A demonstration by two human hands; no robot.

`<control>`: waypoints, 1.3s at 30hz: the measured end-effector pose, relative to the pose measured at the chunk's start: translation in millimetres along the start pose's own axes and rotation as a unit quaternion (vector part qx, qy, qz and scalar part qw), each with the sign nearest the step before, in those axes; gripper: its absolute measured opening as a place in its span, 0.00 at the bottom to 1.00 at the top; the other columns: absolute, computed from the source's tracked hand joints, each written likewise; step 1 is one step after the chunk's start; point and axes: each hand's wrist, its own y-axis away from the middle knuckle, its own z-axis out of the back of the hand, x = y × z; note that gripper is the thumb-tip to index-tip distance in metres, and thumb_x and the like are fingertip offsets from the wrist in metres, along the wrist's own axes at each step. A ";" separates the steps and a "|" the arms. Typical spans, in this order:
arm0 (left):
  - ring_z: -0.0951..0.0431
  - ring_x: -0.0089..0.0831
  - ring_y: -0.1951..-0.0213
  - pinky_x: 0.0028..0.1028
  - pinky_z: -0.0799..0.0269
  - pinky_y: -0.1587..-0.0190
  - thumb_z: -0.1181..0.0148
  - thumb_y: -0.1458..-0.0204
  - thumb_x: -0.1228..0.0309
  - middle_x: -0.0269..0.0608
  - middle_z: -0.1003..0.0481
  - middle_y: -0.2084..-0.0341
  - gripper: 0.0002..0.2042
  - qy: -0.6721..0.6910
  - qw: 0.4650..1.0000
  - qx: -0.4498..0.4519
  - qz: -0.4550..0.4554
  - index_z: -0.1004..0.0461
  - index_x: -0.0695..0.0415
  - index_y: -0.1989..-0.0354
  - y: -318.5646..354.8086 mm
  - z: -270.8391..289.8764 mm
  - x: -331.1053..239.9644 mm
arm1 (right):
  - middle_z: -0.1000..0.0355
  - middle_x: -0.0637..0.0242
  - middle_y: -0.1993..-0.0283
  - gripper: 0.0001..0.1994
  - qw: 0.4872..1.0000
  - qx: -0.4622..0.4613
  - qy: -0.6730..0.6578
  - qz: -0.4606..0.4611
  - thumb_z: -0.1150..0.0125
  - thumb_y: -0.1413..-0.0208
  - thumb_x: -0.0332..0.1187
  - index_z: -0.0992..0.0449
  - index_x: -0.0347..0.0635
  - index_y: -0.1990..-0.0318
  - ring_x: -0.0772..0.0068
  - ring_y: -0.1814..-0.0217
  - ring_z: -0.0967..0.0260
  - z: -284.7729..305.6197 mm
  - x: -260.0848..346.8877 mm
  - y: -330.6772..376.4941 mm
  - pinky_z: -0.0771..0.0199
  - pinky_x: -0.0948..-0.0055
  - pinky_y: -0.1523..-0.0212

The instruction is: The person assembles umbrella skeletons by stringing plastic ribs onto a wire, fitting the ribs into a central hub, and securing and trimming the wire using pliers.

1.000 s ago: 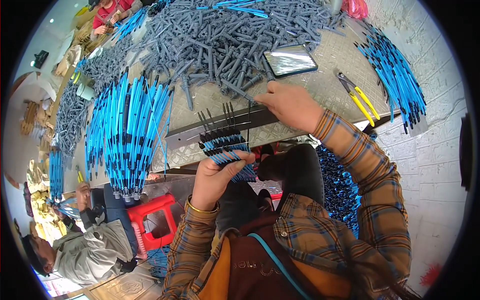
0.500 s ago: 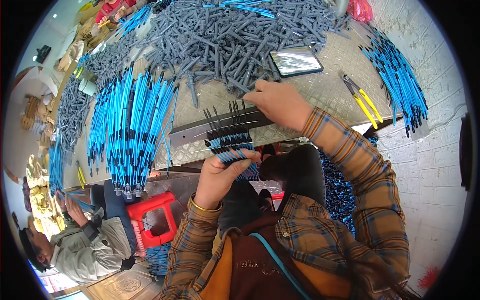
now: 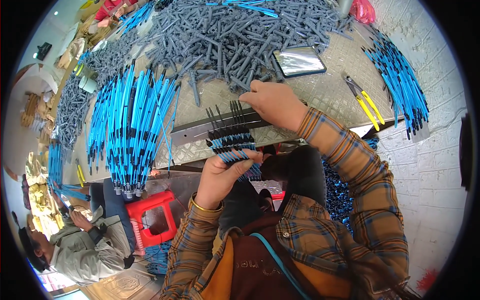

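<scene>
Pinched between the thumb and fingers of my left hand [image 3: 224, 172] is a row of thin blue tubes with black ends [image 3: 235, 154], fanned side by side. Dark pointed tips [image 3: 237, 111] stick up from the row over a flat dark metal bar [image 3: 190, 134] at the table edge. Thin metal wires cross the row. My right hand [image 3: 275, 102] is closed just right of those tips, above the bar. Its fingertips press together, and whatever they hold is too small or hidden to name.
A heap of grey plastic plugs [image 3: 225, 42] covers the far table. Blue tube bundles lie left [image 3: 132, 130] and right [image 3: 400, 80]. Yellow-handled pliers [image 3: 367, 105] and a phone-like slab [image 3: 299, 61] rest right. A co-worker [image 3: 82, 240] sits left by a red stool [image 3: 155, 220].
My right hand has shifted slightly left at the tips. My left hand keeps its hold on the tubes. The co-worker's hands on the left have moved. The whole view has shifted a little.
</scene>
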 end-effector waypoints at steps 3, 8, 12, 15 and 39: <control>0.27 0.28 0.59 0.27 0.33 0.53 0.48 0.49 0.79 0.41 0.25 0.64 0.08 0.000 1.000 0.003 0.001 0.27 0.65 0.61 1.9 2.3 -2.7 | 0.36 0.63 0.71 0.06 1.000 -0.014 -0.004 0.024 0.48 0.57 0.29 0.27 0.46 0.69 0.60 0.68 0.32 -2.9 2.7 -4.7 0.31 0.64 0.70; 0.26 0.29 0.59 0.27 0.33 0.53 0.48 0.48 0.77 0.41 0.25 0.64 0.08 -0.002 1.000 0.024 0.010 0.27 0.65 0.61 5.1 10.6 -9.7 | 0.36 0.63 0.72 0.04 0.998 -0.024 -0.002 0.052 0.47 0.60 0.27 0.29 0.44 0.73 0.60 0.66 0.33 -8.3 7.2 -12.3 0.32 0.65 0.68; 0.26 0.29 0.59 0.27 0.33 0.53 0.48 0.48 0.77 0.42 0.25 0.63 0.08 0.000 0.999 0.036 0.026 0.27 0.65 0.61 6.8 20.0 -14.7 | 0.35 0.63 0.72 0.03 0.998 -0.032 -0.029 0.055 0.47 0.60 0.26 0.29 0.44 0.75 0.60 0.66 0.33 -15.0 11.5 -17.2 0.32 0.64 0.68; 0.26 0.29 0.59 0.27 0.33 0.53 0.47 0.49 0.77 0.42 0.25 0.63 0.09 0.001 0.998 0.040 0.039 0.27 0.64 0.61 6.6 26.4 -16.4 | 0.36 0.63 0.73 0.04 0.996 -0.038 -0.037 0.065 0.47 0.57 0.29 0.28 0.44 0.72 0.60 0.66 0.34 -22.6 10.3 -20.4 0.32 0.64 0.69; 0.27 0.31 0.56 0.28 0.33 0.51 0.48 0.49 0.78 0.44 0.26 0.60 0.10 0.032 0.990 0.092 0.102 0.29 0.64 0.58 6.8 49.7 -27.3 | 0.34 0.61 0.67 0.08 0.981 0.076 -0.175 0.038 0.50 0.46 0.36 0.27 0.50 0.61 0.56 0.66 0.33 -26.8 16.8 -47.7 0.32 0.63 0.68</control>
